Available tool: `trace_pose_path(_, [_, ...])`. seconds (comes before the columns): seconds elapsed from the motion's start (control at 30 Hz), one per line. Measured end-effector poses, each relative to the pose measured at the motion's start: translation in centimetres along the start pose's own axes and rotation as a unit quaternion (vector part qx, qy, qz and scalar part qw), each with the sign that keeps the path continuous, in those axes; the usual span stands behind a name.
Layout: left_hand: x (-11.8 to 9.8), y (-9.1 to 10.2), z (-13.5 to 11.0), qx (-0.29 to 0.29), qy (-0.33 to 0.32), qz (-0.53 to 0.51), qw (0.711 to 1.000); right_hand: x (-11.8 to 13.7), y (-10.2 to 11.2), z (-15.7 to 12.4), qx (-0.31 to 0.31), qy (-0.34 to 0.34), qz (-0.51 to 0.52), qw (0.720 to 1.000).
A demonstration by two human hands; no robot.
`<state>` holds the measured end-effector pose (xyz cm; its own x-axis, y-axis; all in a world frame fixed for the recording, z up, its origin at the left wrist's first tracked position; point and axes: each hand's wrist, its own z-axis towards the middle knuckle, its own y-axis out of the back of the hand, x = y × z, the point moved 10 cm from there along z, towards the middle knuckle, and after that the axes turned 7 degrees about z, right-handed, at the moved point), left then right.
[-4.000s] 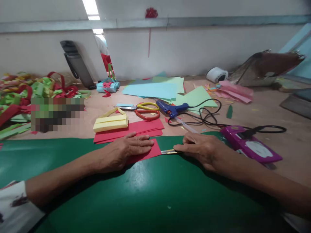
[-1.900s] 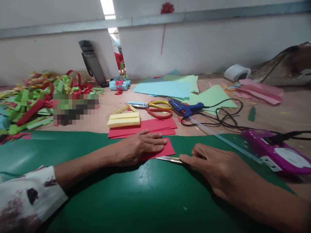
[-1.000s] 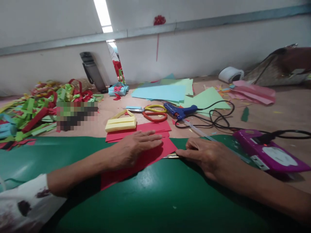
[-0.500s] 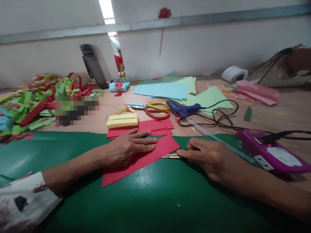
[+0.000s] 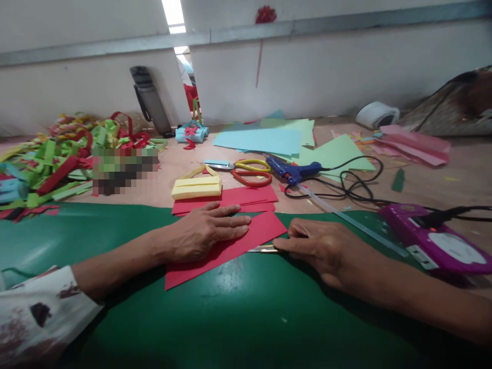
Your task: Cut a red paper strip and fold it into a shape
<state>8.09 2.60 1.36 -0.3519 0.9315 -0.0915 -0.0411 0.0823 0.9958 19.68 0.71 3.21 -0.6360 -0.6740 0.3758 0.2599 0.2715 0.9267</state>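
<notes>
At the far left of the tabletop [image 5: 442, 169] lies a tangled heap of green, red and yellow paper strips [image 5: 49, 159], with a dark grey bottle [image 5: 150, 105] leaning against the wall behind it. A wide green cutting mat [image 5: 246, 312] covers the near part of the tabletop. The left hand [image 5: 205, 231] lies flat, palm down with fingers spread slightly, pressing on a red sheet of paper [image 5: 226, 246] that lies slanted on the mat; its near corner points toward the person and its far corner sits just left of the right hand. Beyond the left hand, a stack of red paper sheets [image 5: 230, 199] lies at the mat's far edge, with a folded yellow paper piece [image 5: 197, 186] on its left end. Farther back lie scissors with yellow and red handles [image 5: 246, 171], a small light blue paper craft with a red bow [image 5: 191, 133], and light blue and pale green sheets [image 5: 269, 138]. The right hand [image 5: 326, 246] is curled, its fingers closed around a thin metal blade [image 5: 263, 249], whose tip lies along the red sheet's lower edge, touching it. Behind it sit a blue glue gun [image 5: 292, 170] with a black cord [image 5: 346, 184], and a clear plastic ruler [image 5: 346, 218] slanting across the mat. At the right is a purple flat device [image 5: 434, 241], with pink paper [image 5: 415, 146] and a white roll [image 5: 376, 114] near the wall.
</notes>
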Motion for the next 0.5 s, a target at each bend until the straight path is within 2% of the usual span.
trace_pose_path(0.5, [0.0, -0.2, 0.0, 0.012, -0.009, 0.012, 1.0, 1.2, -0.5, 1.0, -0.006, 0.025, 0.019, 0.999])
